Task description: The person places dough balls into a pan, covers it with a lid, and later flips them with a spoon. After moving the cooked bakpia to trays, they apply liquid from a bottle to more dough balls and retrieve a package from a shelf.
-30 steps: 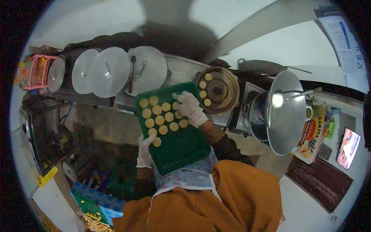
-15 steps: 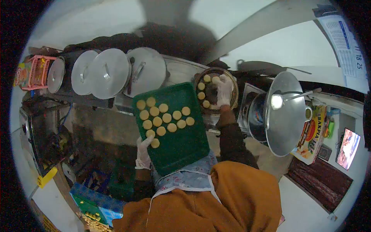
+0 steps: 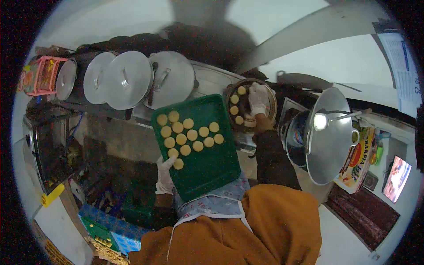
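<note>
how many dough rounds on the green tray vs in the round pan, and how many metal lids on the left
Dough rounds on the green tray: 13
Dough rounds showing in the round pan: 3, with more possibly hidden under the right hand
Metal lids in the row at left: 4
Total: 20 things counted

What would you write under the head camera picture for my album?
A gloved left hand holds a green tray of round cakes while the right hand reaches into a round pan.
</note>
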Available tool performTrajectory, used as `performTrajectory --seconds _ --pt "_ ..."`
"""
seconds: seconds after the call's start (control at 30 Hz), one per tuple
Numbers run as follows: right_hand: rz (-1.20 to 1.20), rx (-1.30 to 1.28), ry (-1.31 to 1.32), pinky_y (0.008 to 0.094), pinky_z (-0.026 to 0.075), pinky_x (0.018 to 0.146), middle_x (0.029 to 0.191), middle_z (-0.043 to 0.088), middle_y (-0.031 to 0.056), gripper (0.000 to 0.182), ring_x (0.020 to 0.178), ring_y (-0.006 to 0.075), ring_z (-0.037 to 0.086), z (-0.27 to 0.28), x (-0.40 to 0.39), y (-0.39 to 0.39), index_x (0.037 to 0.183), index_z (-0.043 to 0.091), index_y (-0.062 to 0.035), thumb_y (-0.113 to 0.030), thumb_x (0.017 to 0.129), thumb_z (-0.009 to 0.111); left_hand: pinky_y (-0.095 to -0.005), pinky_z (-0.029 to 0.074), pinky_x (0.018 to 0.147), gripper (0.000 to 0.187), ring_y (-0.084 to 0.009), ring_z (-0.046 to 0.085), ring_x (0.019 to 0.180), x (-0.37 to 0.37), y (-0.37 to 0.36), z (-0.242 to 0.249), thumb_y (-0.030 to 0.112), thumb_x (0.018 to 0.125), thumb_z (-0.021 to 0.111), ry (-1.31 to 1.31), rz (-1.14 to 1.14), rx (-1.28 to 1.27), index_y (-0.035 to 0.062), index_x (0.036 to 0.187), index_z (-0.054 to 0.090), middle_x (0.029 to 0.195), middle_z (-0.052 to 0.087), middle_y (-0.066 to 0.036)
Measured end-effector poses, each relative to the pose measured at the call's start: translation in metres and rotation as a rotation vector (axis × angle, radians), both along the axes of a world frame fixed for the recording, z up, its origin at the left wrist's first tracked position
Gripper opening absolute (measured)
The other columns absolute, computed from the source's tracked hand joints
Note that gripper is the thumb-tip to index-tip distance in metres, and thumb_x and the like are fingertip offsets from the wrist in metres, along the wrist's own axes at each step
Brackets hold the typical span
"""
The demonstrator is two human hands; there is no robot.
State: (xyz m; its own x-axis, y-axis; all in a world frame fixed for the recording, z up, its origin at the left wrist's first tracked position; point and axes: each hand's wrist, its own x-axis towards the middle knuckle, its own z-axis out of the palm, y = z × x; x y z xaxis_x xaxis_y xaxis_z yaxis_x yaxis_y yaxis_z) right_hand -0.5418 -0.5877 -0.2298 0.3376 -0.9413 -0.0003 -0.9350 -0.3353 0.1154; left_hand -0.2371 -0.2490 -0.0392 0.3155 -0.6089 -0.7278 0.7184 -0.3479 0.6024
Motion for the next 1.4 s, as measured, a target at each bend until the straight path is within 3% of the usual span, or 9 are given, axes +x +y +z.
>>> performTrajectory --seconds 0.1,0.2,0.5,0.6,0.7,0.9,1.2,1.3,1.4 --pt "-0.171 0.198 -0.368 0.0457 0.05 0.089 0.104 0.066 0.0188 0.032 0.103 0.0372 0.062 0.031 0.029 0.016 0.11 0.068 -0.0051 -0.026 0.086 0.067 -0.0332 0.057 0.077 0.034 -0.0183 0.068 0.09 0.003 -0.001 0.006 0.018 0.087 0.068 -0.016 -0.074 -0.023 0.0012 0.116 0.064 0.105 0.068 -0.006" --pt "-0.09 0.221 -0.38 0.0466 0.05 0.088 0.112 0.057 0.0155 0.033 0.106 0.0372 0.059 0.011 0.024 0.014 0.117 0.062 -0.0131 -0.027 0.088 0.06 -0.0333 0.057 0.077 0.035 -0.018 0.068 0.09 0.005 0.003 -0.011 0.018 0.086 0.069 -0.062 -0.096 -0.029 0.0014 0.116 0.064 0.105 0.068 -0.006" --pt "-0.22 0.318 -0.52 0.0495 0.05 0.089 0.111 0.057 0.0158 0.028 0.107 0.04 0.058 0.021 0.028 0.028 0.113 0.061 -0.0108 -0.027 0.09 0.062 -0.0343 0.057 0.082 0.039 -0.0207 0.068 0.094 0.005 -0.001 0.0 0.017 0.085 0.069 -0.01 -0.054 0.032 0.0003 0.12 0.062 0.109 0.067 -0.008" --pt "-0.061 -0.032 -0.588 0.0508 0.051 0.085 0.109 0.058 0.0156 0.024 0.103 0.0415 0.06 0.019 0.029 0.029 0.111 0.061 -0.0104 -0.027 0.093 0.06 -0.0347 0.057 0.083 0.041 -0.021 0.068 0.096 0.006 0.0 -0.002 0.018 0.085 0.069 -0.015 -0.058 0.021 -0.0003 0.12 0.062 0.11 0.067 -0.009" --pt "-0.064 0.036 -0.514 0.0467 0.052 0.083 0.101 0.066 0.0188 0.027 0.099 0.0386 0.063 0.02 0.025 0.033 0.11 0.066 -0.0056 -0.022 0.088 0.068 -0.0348 0.057 0.083 0.041 -0.0211 0.068 0.096 0.007 0.002 -0.001 0.018 0.085 0.069 0.01 -0.044 0.036 -0.0007 0.121 0.061 0.111 0.067 -0.009" --pt "-0.129 0.032 -0.292 0.048 0.052 0.079 0.094 0.065 0.0177 0.028 0.095 0.0397 0.063 0.007 0.026 0.042 0.115 0.064 -0.0063 -0.021 0.09 0.065 -0.034 0.057 0.082 0.041 -0.0201 0.068 0.096 0.004 -0.004 -0.002 0.019 0.086 0.068 0.035 -0.01 -0.011 -0.0008 0.121 0.062 0.111 0.067 -0.008" --pt "-0.079 0.004 -0.436 0.0468 0.053 0.084 0.1 0.063 0.0216 0.031 0.097 0.0397 0.063 0.026 0.036 0.028 0.12 0.06 -0.0044 -0.011 0.09 0.056 -0.033 0.056 0.083 0.04 -0.0188 0.068 0.095 0.002 -0.001 -0.002 0.022 0.087 0.067 0.03 -0.005 -0.021 -0.0005 0.12 0.062 0.109 0.068 -0.007" --pt "-0.062 -0.023 -0.522 0.0492 0.051 0.083 0.107 0.066 0.0217 0.036 0.097 0.0416 0.063 0.017 0.028 0.022 0.117 0.063 -0.0058 -0.009 0.082 0.061 -0.0327 0.056 0.082 0.04 -0.0185 0.068 0.094 0.006 0.003 -0.005 0.022 0.087 0.067 -0.028 -0.069 -0.044 -0.0001 0.119 0.063 0.108 0.068 -0.007" --pt "-0.259 0.11 -0.5 0.0492 0.051 0.084 0.104 0.067 0.0219 0.031 0.097 0.0414 0.064 0.02 0.023 0.03 0.113 0.065 -0.0064 -0.018 0.085 0.065 -0.0326 0.056 0.081 0.039 -0.0183 0.068 0.093 0.007 0.001 0.001 0.022 0.087 0.067 0.006 -0.04 0.012 0.0003 0.118 0.063 0.107 0.068 -0.006"
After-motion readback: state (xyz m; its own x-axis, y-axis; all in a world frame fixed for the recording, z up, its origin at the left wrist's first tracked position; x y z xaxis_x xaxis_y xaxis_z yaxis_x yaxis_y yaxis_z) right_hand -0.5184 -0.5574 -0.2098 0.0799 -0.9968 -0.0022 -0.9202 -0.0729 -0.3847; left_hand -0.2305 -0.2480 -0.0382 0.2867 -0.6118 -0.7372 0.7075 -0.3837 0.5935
